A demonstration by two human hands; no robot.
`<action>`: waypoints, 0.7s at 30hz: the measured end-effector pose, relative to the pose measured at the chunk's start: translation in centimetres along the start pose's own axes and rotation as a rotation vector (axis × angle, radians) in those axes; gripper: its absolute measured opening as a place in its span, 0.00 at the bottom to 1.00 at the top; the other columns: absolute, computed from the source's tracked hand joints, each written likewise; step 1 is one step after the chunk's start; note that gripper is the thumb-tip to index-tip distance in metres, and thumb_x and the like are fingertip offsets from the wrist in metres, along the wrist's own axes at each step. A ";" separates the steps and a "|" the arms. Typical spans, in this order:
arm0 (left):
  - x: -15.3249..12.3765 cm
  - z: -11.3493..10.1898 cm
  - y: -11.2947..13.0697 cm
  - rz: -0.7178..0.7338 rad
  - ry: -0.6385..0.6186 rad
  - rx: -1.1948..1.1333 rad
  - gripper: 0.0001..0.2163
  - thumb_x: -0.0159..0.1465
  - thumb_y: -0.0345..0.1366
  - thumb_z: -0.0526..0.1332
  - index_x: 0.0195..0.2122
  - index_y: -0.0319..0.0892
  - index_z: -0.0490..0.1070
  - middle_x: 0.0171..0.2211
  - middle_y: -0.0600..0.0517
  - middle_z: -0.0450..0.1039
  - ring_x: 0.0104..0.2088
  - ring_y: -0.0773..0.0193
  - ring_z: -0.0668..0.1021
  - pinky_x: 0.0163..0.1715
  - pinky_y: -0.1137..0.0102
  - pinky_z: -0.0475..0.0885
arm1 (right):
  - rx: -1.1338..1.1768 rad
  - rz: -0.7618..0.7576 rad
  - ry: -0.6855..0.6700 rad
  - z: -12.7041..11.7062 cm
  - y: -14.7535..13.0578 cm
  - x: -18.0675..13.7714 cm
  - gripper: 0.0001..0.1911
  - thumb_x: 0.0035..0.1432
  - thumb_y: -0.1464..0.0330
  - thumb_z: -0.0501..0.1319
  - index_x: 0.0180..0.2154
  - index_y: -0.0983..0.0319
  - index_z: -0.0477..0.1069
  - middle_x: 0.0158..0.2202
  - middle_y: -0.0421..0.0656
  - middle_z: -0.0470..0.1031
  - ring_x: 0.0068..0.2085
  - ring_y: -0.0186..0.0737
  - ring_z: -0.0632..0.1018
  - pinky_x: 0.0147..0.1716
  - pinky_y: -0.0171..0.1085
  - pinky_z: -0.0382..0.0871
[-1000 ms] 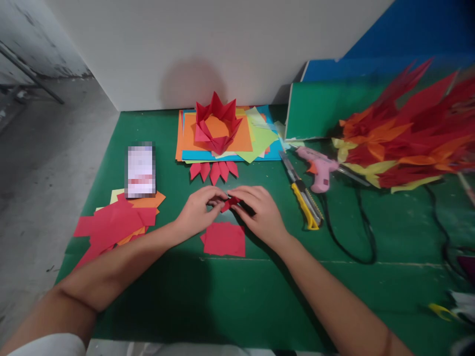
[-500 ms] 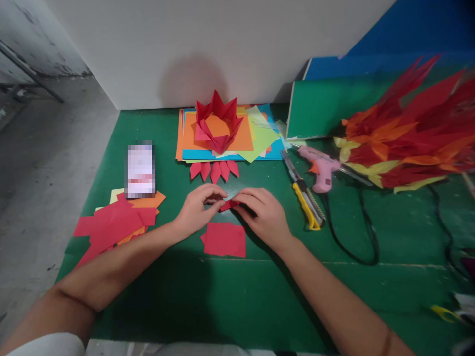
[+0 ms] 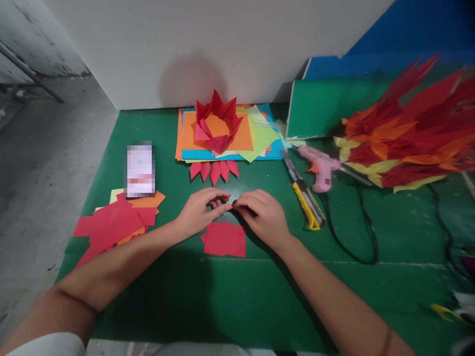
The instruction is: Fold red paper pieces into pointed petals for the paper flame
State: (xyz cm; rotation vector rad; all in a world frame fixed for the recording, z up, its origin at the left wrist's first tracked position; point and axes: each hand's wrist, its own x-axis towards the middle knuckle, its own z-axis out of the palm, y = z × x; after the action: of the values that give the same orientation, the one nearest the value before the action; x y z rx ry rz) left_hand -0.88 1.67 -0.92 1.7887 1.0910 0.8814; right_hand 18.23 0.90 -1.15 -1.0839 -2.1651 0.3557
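Observation:
My right hand [image 3: 261, 216] pinches a small folded piece of red paper [image 3: 233, 206], of which only a sliver shows between the fingertips. Thumb and fingers of my left hand [image 3: 202, 210] close in on the same piece from the other side, curled with a small gap behind the tips. Just below both hands lies a small stack of red paper rectangles [image 3: 224, 240]. Above them, several folded red paper petals [image 3: 214, 172] sit side by side in a row. Farther back, a ring of pointed red folded paper [image 3: 218, 141] rests on coloured sheets [image 3: 243, 141].
A phone [image 3: 140, 170], blurred out, lies left beside loose red and orange paper pieces [image 3: 115, 222]. On the right are a yellow utility knife [image 3: 306, 202], a pink glue gun [image 3: 322, 170] with a black cord, and a red-orange paper flame shape [image 3: 411, 143]. A white panel [image 3: 230, 49] stands behind.
The red paper between my fingers has turned or folded so that much less of it shows. Both hands have shifted slightly, the left a little toward the right.

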 end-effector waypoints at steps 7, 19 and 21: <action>0.0 -0.1 -0.1 -0.067 -0.052 -0.122 0.10 0.61 0.36 0.61 0.42 0.40 0.72 0.35 0.50 0.77 0.33 0.67 0.79 0.34 0.73 0.76 | 0.020 -0.007 0.053 -0.3 -0.2 0.1 0.07 0.61 0.70 0.57 0.32 0.59 0.72 0.32 0.43 0.77 0.34 0.39 0.75 0.33 0.40 0.67; -0.1 -0.1 0.1 -0.115 -0.084 -0.163 0.03 0.63 0.30 0.55 0.37 0.40 0.66 0.28 0.55 0.70 0.23 0.74 0.73 0.25 0.78 0.72 | -0.011 -0.004 0.047 -0.3 0.0 0.0 0.06 0.61 0.69 0.58 0.32 0.59 0.72 0.32 0.43 0.77 0.33 0.40 0.76 0.34 0.40 0.68; -0.2 -0.1 0.3 -0.078 -0.097 -0.102 0.03 0.63 0.30 0.54 0.37 0.41 0.65 0.27 0.56 0.69 0.23 0.74 0.72 0.25 0.78 0.71 | -0.027 -0.008 0.043 -0.3 0.0 0.0 0.06 0.61 0.69 0.58 0.32 0.59 0.72 0.32 0.43 0.77 0.33 0.40 0.76 0.34 0.40 0.67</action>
State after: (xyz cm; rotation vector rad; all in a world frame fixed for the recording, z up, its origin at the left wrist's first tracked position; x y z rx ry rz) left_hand -0.95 1.40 -0.60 1.6759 1.0280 0.7819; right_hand 18.42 0.89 -0.95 -1.0874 -2.1416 0.2979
